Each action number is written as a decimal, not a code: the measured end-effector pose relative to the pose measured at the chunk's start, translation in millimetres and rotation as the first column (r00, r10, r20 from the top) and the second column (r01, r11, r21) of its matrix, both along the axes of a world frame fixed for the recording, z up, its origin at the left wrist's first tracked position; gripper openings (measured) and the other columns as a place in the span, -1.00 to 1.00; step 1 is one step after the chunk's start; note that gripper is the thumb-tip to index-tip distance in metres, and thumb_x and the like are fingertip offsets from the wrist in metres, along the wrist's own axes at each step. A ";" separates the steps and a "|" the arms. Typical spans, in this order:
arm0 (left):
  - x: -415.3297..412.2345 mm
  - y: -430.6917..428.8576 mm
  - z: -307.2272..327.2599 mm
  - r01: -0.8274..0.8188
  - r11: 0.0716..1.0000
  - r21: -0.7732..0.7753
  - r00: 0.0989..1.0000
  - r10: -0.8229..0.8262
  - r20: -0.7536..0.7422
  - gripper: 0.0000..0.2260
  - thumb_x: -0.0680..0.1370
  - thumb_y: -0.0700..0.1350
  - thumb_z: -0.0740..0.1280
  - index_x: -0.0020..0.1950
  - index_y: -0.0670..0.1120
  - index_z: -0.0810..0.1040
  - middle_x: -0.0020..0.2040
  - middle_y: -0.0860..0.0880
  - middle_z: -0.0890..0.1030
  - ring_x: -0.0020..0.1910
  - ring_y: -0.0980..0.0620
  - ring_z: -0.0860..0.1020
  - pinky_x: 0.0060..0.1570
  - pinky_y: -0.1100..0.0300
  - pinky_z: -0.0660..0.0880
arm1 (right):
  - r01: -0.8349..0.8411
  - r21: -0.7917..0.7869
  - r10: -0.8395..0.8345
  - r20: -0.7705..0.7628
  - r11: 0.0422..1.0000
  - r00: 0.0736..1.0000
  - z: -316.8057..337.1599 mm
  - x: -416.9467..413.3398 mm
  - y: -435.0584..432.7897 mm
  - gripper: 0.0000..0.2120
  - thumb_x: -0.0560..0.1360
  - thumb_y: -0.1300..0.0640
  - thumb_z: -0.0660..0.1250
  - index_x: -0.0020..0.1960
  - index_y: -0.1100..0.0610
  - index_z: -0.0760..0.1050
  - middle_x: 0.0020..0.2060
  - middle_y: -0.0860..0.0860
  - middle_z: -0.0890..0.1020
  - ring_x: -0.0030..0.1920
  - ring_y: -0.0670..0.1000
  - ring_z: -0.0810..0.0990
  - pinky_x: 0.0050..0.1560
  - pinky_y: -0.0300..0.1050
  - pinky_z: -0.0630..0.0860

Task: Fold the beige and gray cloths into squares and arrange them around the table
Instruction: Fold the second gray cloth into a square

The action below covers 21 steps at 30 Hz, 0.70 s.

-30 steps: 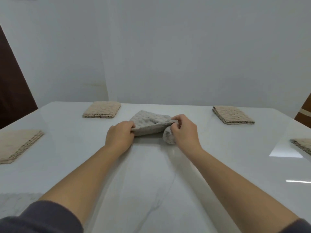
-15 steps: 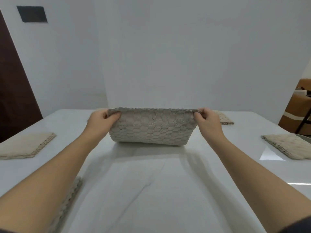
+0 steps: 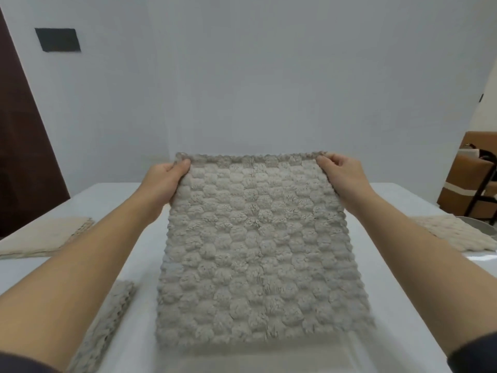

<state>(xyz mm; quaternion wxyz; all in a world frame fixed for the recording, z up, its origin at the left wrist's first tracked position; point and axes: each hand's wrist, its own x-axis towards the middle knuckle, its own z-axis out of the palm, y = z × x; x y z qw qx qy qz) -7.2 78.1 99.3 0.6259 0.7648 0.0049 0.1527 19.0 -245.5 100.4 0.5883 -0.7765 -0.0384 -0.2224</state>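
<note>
A gray cloth (image 3: pixel 258 251) is held spread open above the middle of the white table (image 3: pixel 403 211), its bobbled face turned toward the camera. Its upper left corner is pinched by the left hand (image 3: pixel 166 181) and its upper right corner by the right hand (image 3: pixel 341 176). The two hands are set wide apart, so the top edge is drawn taut and level.

The cloth is judged to be held this way so that it hangs flat and its outline can be squared before a first fold is made; no fold is seen in it yet. The lower edge is blurred, and whether it touches the tabletop cannot be told. The scalloped side edges hang free, and bare table is seen on either side, judged room enough for the cloth to be laid down and doubled over.

A folded gray cloth (image 3: pixel 107 327) lies at the front left, just beside the left forearm, and could be brushed if that arm is swung outward. A folded beige cloth (image 3: pixel 40 238) is set at the left edge and another beige cloth (image 3: pixel 457 235) at the right edge, both well apart from the hanging piece. A chair (image 3: pixel 470 181) is seen beyond the table's right side.
</note>
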 end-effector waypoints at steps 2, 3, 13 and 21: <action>12.4 -4.8 -14.8 -0.025 0.994 0.104 0.999 0.029 -0.040 -0.73 0.61 0.01 0.25 -0.11 -0.17 0.55 -0.21 -0.09 0.60 -0.27 -0.03 0.54 -0.30 0.18 0.42 | 0.035 -0.057 -0.038 -0.059 0.998 0.998 -20.5 15.9 -2.2 -0.77 0.56 0.12 0.28 -0.25 0.17 0.47 -0.45 0.04 0.42 -0.43 -0.01 0.37 -0.35 -0.14 0.32; 18.7 -7.8 -24.4 -0.039 0.985 0.166 0.997 0.049 -0.056 -0.76 0.62 -0.03 0.24 -0.13 -0.16 0.55 -0.23 -0.08 0.58 -0.30 -0.01 0.51 -0.34 0.19 0.39 | 0.054 -0.094 -0.063 -0.089 0.994 0.994 -32.9 24.3 -3.2 -0.75 0.56 0.13 0.27 -0.29 0.15 0.45 -0.44 0.05 0.43 -0.40 0.02 0.39 -0.32 -0.11 0.33; 48.7 -13.7 -99.1 -0.005 0.884 0.468 0.987 0.080 -0.139 -0.82 0.53 -0.24 0.30 -0.18 -0.01 0.60 -0.22 0.02 0.60 -0.20 0.01 0.52 -0.27 0.22 0.40 | 0.003 -0.299 -0.075 -0.230 0.954 0.970 -122.9 41.7 -14.0 -0.86 0.56 0.20 0.23 -0.07 0.11 0.57 -0.15 -0.01 0.62 -0.11 -0.01 0.55 -0.06 -0.11 0.45; -8.2 -7.1 -101.5 -0.045 0.790 0.611 0.998 0.005 0.067 -0.85 0.47 -0.29 0.32 -0.15 -0.04 0.59 -0.15 0.05 0.61 -0.12 0.12 0.52 -0.13 0.31 0.41 | -0.052 -0.340 0.029 -0.073 0.939 0.997 -126.0 -22.7 -23.9 -0.84 0.48 0.26 0.27 -0.19 0.08 0.57 -0.16 -0.09 0.65 -0.08 -0.15 0.57 -0.09 -0.32 0.42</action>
